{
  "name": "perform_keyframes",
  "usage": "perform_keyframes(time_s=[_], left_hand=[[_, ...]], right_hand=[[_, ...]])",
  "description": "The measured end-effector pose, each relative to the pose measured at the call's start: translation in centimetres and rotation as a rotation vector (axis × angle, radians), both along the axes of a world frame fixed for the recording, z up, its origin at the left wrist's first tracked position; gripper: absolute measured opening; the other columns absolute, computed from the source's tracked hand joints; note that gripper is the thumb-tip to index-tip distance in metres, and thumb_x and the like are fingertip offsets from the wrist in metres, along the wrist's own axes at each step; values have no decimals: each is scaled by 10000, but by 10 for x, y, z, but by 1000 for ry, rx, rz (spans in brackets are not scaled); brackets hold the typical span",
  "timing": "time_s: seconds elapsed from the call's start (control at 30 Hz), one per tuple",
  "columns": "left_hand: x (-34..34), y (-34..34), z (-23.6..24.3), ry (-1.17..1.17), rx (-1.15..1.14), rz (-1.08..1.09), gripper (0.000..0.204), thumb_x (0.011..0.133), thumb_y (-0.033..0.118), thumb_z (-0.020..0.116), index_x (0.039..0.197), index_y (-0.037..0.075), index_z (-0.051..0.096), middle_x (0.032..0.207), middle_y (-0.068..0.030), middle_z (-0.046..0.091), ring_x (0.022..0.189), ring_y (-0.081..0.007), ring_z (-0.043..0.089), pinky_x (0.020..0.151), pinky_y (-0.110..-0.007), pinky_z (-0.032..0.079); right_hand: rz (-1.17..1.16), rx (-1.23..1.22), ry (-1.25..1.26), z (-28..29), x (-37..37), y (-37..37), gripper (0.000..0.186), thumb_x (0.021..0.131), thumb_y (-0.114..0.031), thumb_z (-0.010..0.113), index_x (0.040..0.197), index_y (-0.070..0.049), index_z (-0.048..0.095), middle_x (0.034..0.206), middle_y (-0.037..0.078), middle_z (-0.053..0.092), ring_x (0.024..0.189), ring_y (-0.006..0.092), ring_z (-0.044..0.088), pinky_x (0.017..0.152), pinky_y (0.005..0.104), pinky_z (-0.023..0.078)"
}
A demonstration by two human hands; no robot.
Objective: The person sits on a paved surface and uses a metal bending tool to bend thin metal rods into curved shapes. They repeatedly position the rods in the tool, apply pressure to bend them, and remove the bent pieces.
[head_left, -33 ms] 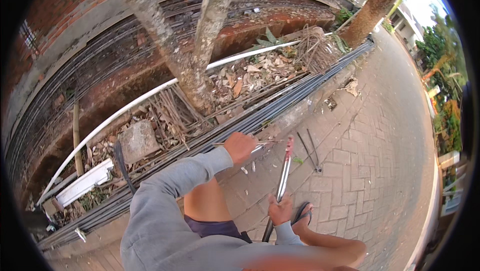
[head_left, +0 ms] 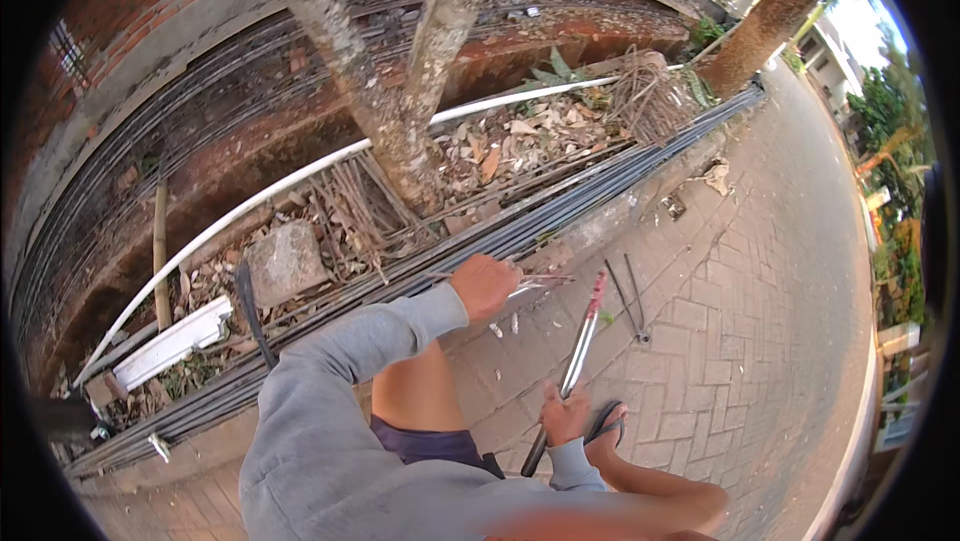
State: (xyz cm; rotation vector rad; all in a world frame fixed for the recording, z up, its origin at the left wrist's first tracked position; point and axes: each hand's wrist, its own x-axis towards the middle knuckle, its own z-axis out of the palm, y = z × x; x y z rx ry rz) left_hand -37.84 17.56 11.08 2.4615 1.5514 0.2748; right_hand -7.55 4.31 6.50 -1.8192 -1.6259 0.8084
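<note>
My left hand is closed around thin rods that stick out to its right. A short silver piece shows just beside those rods; what it belongs to I cannot tell. Lower and to the right, my right hand grips a long silver bar with a black lower end and a worn red tip. That bar stands tilted, its red tip up near the rods' ends but apart from them. Two thin dark rods lie on the paving beyond the bar, meeting at a small round piece.
A bundle of long grey bars runs along the kerb. Behind it are a white pipe, a tree trunk, dry leaves, sticks and a concrete block. My sandalled foot rests on the brick paving.
The view has shifted slightly. The bar's red tip has moved a little to the right, away from the ends of the thin rods. Both hands keep their hold.
</note>
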Motion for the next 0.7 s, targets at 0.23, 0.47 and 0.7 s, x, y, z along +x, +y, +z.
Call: perform_keyframes(time_s=[0.23, 0.47, 0.7], left_hand=[[-125, -43, 15, -50, 223, 49, 216, 847, 120, 662, 1038, 149, 758, 1012, -31, 727, 1130, -236, 688, 1174, -485, 424], [-255, -16, 6, 63, 530, 273, 259, 823, 10, 664, 1054, 93, 746, 1162, -58, 745, 1224, -261, 690, 1228, -460, 457], [-303, 5, -88, 300, 316, 429, 467, 868, -17, 706, 1313, 121, 731, 1449, -107, 657, 1472, -302, 501, 1311, -433, 347]], right_hand=[[-313, -373, 349, -60, 49, 7, 194, 901, -56, 728, 868, 22, 554, 622, 99, 579, 430, 216, 568, 370, 387, 413], [-450, -614, 177, -142, 78, -39, 276, 861, -79, 761, 936, 44, 526, 632, 133, 586, 444, 230, 577, 375, 418, 425], [-408, -606, -17, -210, 104, -78, 328, 860, -99, 782, 1001, 5, 505, 704, 172, 637, 493, 266, 635, 413, 444, 497]])
